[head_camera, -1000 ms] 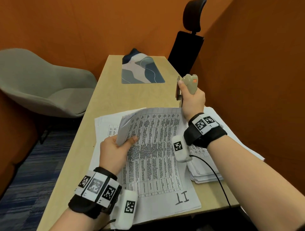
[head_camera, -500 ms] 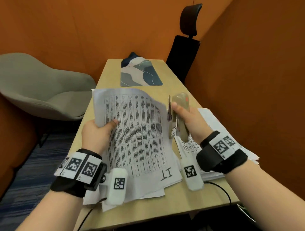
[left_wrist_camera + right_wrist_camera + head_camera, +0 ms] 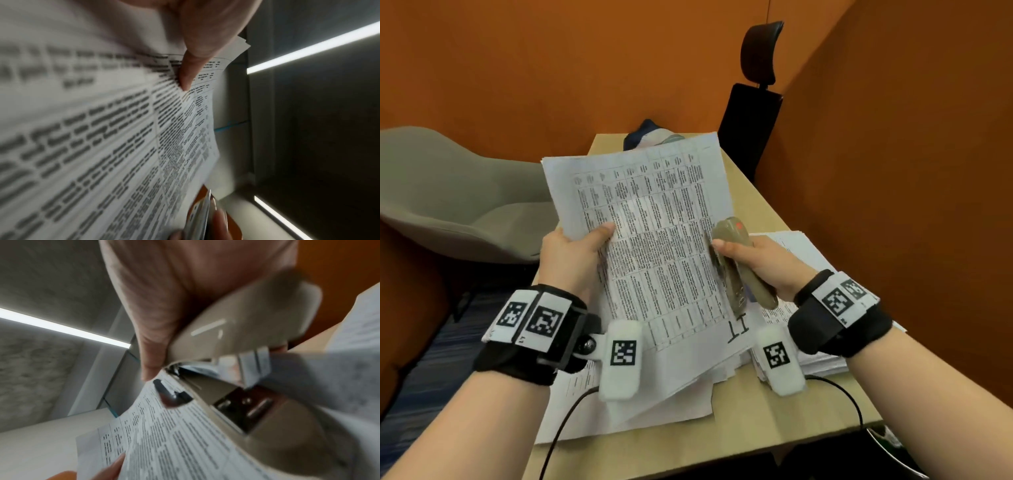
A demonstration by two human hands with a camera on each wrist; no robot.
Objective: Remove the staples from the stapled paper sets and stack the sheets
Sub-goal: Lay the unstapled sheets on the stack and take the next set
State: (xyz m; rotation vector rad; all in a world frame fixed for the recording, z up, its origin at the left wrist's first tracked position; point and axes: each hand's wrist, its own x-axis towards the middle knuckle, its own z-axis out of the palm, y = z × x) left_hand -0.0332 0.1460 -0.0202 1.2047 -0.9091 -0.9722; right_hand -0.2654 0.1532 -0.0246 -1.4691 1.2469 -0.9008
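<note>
Head view shows the left hand [image 3: 571,260] holding a printed paper set [image 3: 650,246] up above the bench [image 3: 763,404]. Its thumb lies on the front of the pages and its other fingers are hidden behind them, so the set is pinched at its left edge. The right hand [image 3: 763,263] is just beside the set's right edge. Its fingers are wrapped around a beige stapler [image 3: 736,263], which touches the paper there. Under the set, loose sheets [image 3: 654,411] lie on the bench. A neat pile of paper [image 3: 815,356] sits to the right of the set, below the right wrist.

I cannot see a staple in any view, so I cannot tell if this set is free yet.

What could go wrong? The set is held by one edge only, so pages may slip out and mix with the loose sheets below. The stapler's hard tip is right against the paper, and a hard push or pull could rip a page.
</note>
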